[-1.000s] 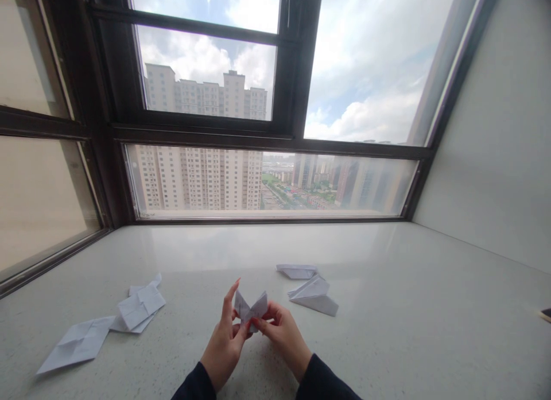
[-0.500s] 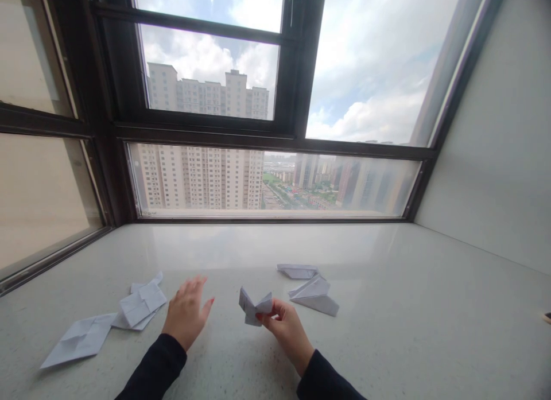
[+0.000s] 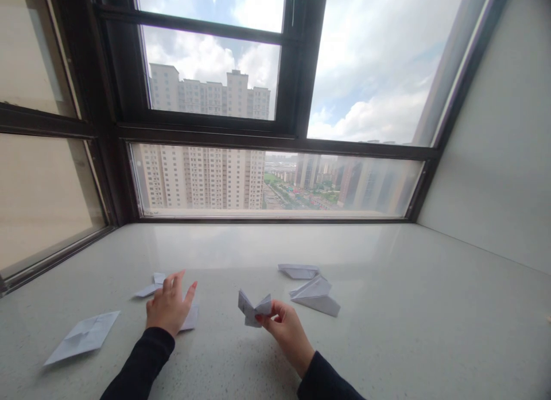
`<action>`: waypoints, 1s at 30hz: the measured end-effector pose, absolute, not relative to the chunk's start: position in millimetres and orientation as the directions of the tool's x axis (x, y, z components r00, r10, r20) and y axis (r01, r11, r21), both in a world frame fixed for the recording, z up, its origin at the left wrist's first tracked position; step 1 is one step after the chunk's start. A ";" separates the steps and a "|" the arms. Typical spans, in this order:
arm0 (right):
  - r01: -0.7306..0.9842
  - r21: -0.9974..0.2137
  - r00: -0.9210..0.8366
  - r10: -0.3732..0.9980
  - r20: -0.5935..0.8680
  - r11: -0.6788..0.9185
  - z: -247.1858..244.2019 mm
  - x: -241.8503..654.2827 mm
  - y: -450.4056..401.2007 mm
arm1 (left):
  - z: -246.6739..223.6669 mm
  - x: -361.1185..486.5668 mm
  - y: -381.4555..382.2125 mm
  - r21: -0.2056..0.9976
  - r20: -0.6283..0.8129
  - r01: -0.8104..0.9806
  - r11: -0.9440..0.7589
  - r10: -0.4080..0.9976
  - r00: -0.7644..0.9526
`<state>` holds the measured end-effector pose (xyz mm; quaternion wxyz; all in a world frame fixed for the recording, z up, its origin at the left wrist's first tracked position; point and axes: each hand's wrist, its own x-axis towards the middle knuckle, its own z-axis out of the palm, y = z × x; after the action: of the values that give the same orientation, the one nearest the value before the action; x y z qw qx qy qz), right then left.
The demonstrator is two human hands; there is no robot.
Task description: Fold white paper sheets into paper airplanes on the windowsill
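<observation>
Two dark sleeves [image 3: 136, 362] enter at the lower edge of the view. The right hand [image 3: 284, 326] remains clamped, thumb against fingers, on a winged folded paper [image 3: 247, 309], held near the middle of the windowsill [image 3: 370, 342]; its fingers cover the lower right corner of the piece. The left hand [image 3: 167, 306], which was on the same piece one second ago, is now well apart from it, to the left, palm down with thumb and fingers spread. A paper square [image 3: 190, 318] lies under and beside this hand, having shifted right from the left pile since the previous frame. The hand blocks most of the square; contact at the fingertips cannot be confirmed.

To the far left, a diamond-shaped sheet [image 3: 82, 338] now lies separate from the pile. Remaining pile pieces [image 3: 148, 290] sit just behind the left hand, partly masked by it. Right of the winged paper, a pointed folded paper [image 3: 316, 296] is unmoved, with a narrow folded strip [image 3: 298, 271] just behind it.

Beyond the sill stand a dark window frame [image 3: 215, 136], a pale side wall [image 3: 486, 176] and, outside, a tall apartment block [image 3: 210, 179].
</observation>
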<state>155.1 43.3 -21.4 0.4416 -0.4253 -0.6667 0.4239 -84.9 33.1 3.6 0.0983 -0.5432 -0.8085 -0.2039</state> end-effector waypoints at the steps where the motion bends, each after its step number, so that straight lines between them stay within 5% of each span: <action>1: 0.195 -0.940 -0.248 0.941 0.229 0.280 -21.6 155.1 43.4 | 2.1 -89.4 34.5 0.222 0.397 0.918 0.328 0.830 -0.392; 13: 0.164 -0.947 -0.256 0.939 0.231 0.278 -23.1 154.8 44.2 | -6.8 -122.3 36.3 0.253 0.200 0.835 0.489 0.817 -0.540; 25: 0.159 -0.951 -0.257 0.941 0.220 0.266 -21.7 155.7 44.5 | 3.2 -133.2 31.6 0.155 0.281 0.922 0.356 0.879 -0.386; 30: 0.149 -0.954 -0.247 0.944 0.218 0.259 -22.6 155.6 44.6 | 8.2 -132.6 26.9 0.171 0.476 0.929 0.328 0.798 -0.369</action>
<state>155.6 44.6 -22.6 0.4493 -0.4177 -0.6541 0.4426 -132.6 26.9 8.2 0.1550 -0.5397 -0.8000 -0.2116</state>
